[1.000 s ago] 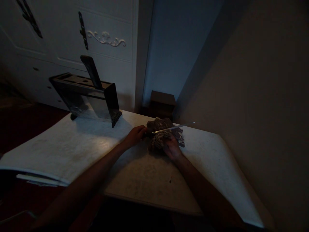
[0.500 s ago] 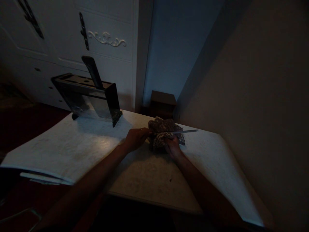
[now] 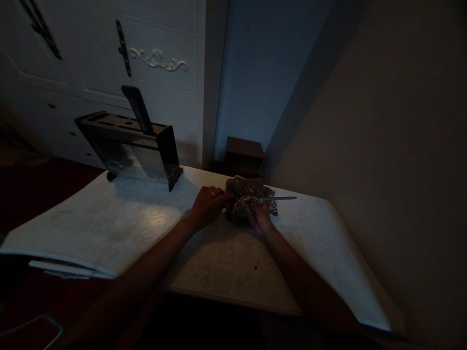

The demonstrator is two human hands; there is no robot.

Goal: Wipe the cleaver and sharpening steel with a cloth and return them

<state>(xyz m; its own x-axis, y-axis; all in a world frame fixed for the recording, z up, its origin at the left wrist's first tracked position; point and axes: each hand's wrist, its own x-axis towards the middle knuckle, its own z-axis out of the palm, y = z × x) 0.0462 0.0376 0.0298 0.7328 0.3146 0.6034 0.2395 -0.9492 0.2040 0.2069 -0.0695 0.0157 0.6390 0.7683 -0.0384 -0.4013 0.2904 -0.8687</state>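
A brown patterned cloth (image 3: 245, 187) is bunched near the far edge of the table. Out of its right side sticks the slim, straight metal blade of a knife (image 3: 282, 198); the rest of the knife is hidden by cloth and fingers. My left hand (image 3: 209, 206), with a ring on one finger, is closed at the cloth's left end, in line with the blade, where the handle end lies hidden. My right hand (image 3: 260, 217) pinches the near fold of the cloth around the blade, thumb on top.
A knife block (image 3: 133, 155) with dark ends and shiny sides stands on the pale table (image 3: 127, 218) to the left, one black knife handle (image 3: 137, 109) rising from it. Behind are a white cabinet (image 3: 164, 97) and a small dark box (image 3: 244, 148). A wall (image 3: 383, 146) borders the right side.
My left hand's fingers have risen and shifted slightly over the cloth's left end. The near fold of cloth looks more tightly gathered under my right hand. The view has shifted a little.
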